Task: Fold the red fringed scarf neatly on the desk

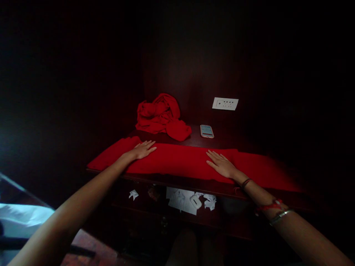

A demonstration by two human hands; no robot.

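Observation:
A long strip of red cloth (177,159) lies flat along the front of a dark wooden desk (191,131). My left hand (143,149) rests palm down on its left part, fingers spread and holding nothing. On the right part, my right hand (220,164) also lies flat with its fingers stretched out. Behind the strip, at the back left, sits a crumpled heap of red cloth (162,114). Bracelets circle my right wrist and forearm.
A phone (206,131) with a lit screen lies at the back, below a white wall socket panel (225,103). Beneath the desktop, an open drawer holds paper (177,199), crumpled scraps (133,194) and a small white case (195,201). Dark walls stand behind and at the left.

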